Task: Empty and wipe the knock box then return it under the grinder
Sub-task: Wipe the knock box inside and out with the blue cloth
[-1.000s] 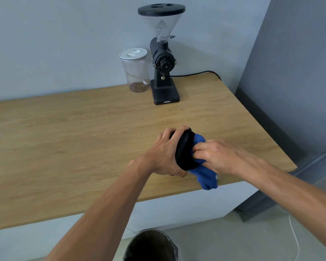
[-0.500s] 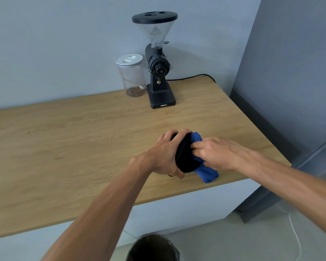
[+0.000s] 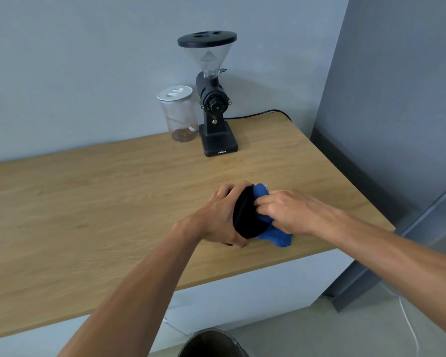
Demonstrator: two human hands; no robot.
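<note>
My left hand (image 3: pixel 218 217) grips the black knock box (image 3: pixel 245 217), tipped on its side with its mouth toward the right, over the front right part of the wooden counter (image 3: pixel 87 202). My right hand (image 3: pixel 291 211) presses a blue cloth (image 3: pixel 273 233) into the box's opening; part of the cloth hangs out below and part pokes out above. The inside of the box is hidden by the cloth and my fingers. The black grinder (image 3: pixel 212 99) with a clear hopper stands at the back of the counter against the wall, and the base under its spout is bare.
A clear jar (image 3: pixel 178 114) with a white lid stands just left of the grinder. The grinder's black cable (image 3: pixel 258 114) runs right along the wall. A dark bin (image 3: pixel 212 343) sits on the floor below the counter's front edge. A grey wall panel borders the counter on the right.
Both hands stay on the knock box. My right hand has shifted the cloth within the opening, so more blue shows above the box. The view has drifted slightly.
</note>
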